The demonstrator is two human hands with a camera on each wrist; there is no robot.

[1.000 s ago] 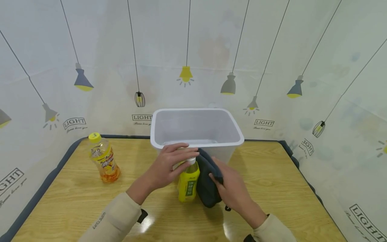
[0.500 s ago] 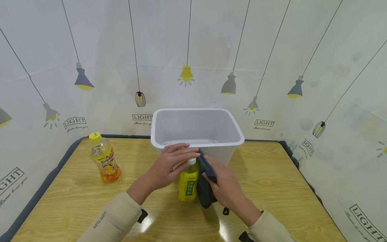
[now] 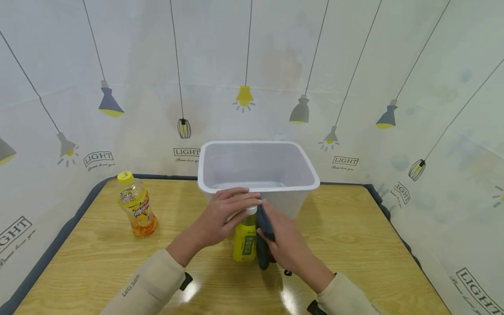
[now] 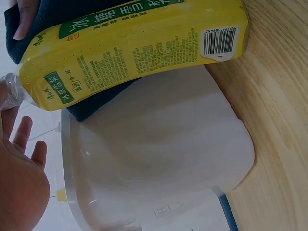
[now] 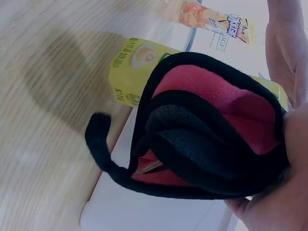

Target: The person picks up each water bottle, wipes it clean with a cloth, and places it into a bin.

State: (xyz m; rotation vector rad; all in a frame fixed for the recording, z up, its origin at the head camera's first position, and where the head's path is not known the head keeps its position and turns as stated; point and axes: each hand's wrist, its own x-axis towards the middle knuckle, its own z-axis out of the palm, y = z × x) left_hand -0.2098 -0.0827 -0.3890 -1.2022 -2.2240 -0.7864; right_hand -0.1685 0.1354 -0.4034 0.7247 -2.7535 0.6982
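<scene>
A yellow-labelled drink bottle (image 3: 245, 245) with a white cap stands upright on the table. My left hand (image 3: 222, 216) holds it at the top, fingers over the cap; the left wrist view shows the hand at its clear neck (image 4: 19, 91). My right hand (image 3: 293, 243) grips a folded dark blue cloth (image 3: 263, 253) against the bottle's right side. In the right wrist view, the cloth (image 5: 202, 139) shows a pink-red inner face, black edging and a hanging loop (image 5: 97, 134). Part of the bottle's label is behind the cloth there.
A white plastic bin (image 3: 257, 190) stands just behind the bottle, its top uncovered. At the left is a clear bottle (image 3: 138, 212) with a yellow cap and some orange contents. The wooden table (image 3: 354, 245) ends at a wall hanging printed with lamps.
My right hand has moved left with the cloth, which now shows narrower beside the bottle. My left hand and the yellow-labelled bottle have hardly moved.
</scene>
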